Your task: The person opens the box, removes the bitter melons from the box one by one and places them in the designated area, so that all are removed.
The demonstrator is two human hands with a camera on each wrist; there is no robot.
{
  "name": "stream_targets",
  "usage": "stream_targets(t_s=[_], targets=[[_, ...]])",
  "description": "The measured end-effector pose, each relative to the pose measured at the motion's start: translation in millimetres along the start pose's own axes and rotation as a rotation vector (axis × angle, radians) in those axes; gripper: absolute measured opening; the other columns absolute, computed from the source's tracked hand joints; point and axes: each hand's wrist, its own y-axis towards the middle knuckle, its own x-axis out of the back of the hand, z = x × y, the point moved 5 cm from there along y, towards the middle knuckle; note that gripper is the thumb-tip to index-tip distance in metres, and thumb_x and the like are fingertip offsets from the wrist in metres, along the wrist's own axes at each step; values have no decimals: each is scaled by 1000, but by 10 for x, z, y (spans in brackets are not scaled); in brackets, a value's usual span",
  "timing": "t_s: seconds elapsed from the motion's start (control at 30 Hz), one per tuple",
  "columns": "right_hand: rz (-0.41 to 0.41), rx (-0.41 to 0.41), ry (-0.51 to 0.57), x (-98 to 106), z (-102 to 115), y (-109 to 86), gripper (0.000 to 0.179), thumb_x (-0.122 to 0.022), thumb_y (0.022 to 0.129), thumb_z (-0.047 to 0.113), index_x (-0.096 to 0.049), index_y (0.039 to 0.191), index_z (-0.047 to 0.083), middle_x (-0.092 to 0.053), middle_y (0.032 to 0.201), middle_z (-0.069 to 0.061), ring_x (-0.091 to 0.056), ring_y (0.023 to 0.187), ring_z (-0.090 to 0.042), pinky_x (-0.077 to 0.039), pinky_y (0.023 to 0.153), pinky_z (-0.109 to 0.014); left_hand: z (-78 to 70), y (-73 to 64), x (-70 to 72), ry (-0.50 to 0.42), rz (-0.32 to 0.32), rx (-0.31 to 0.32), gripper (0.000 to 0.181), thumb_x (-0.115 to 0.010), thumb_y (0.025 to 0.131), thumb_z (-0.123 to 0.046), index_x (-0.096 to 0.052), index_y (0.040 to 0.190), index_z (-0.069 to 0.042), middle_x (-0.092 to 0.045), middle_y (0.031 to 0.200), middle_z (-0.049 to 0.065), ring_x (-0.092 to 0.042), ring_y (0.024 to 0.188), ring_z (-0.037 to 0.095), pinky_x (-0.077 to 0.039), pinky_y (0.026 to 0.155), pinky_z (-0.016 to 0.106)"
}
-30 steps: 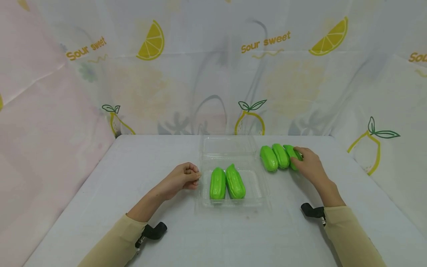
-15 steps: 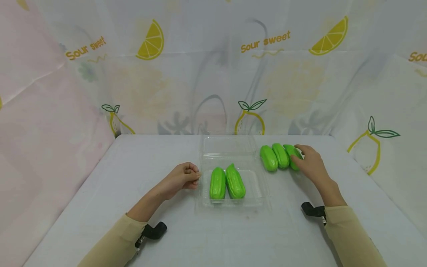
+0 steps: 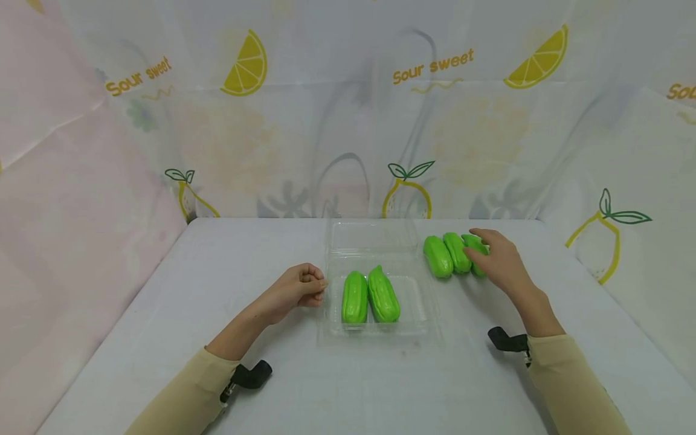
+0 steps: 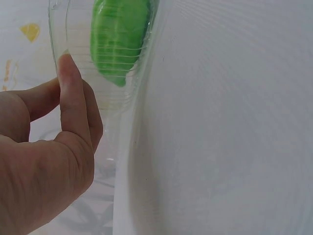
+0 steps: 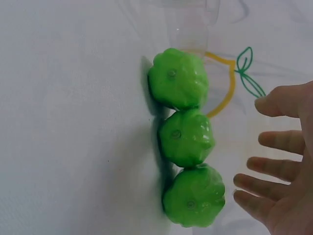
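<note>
A clear plastic clamshell box (image 3: 417, 302) lies with its lid laid back, holding two plump, ridged green cucumber-like vegetables (image 3: 355, 299) side by side. My left hand (image 3: 296, 287) pinches the box's left rim between thumb and fingers; in the left wrist view its thumb tip presses that edge. To the right of the box, three more of the green vegetables (image 5: 186, 138) lie in a row, touching one another. Over the rightmost one hovers my right hand (image 3: 502, 260), fingers spread and nothing in them, partly hiding that vegetable in the head view.
A white cloth covers the table (image 3: 380, 386). Behind it hangs a pale curtain (image 3: 304, 133) printed with lemons and words. Black wrist-worn camera mounts (image 3: 252, 376) stick out from both sleeves.
My right hand has come away from the rightmost green vegetable, shifting slightly left and up, with its fingers more extended. The left hand and the box have stayed put.
</note>
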Motion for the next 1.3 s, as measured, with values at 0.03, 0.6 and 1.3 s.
stream_targets(t_s=[0.03, 0.6, 1.3], targets=[[7, 3, 0, 0, 22, -3, 53, -59, 98, 28, -49, 142, -1, -46, 146, -27, -50, 125, -49, -41, 102, -65, 1, -1, 0, -1, -2, 1, 16, -57, 100, -11, -47, 107, 0, -56, 81, 2, -57, 72, 9, -56, 65, 20], [39, 110, 16, -67, 421, -44, 52, -64, 94, 26, -52, 140, 3, -50, 145, -20, -44, 137, -41, -35, 111, -61, -1, 2, -11, 3, -1, -5, 17, -57, 100, -11, -47, 108, 0, -56, 81, 2, -57, 72, 9, -56, 65, 20], [134, 247, -34, -254, 933, -223, 51, -68, 93, 28, -55, 138, 9, -53, 144, -15, -51, 131, -37, -47, 102, -56, 14, 9, 4, 2, 13, -9, 19, -58, 99, -12, -47, 109, 0, -55, 84, 2, -57, 75, 9, -57, 67, 20]])
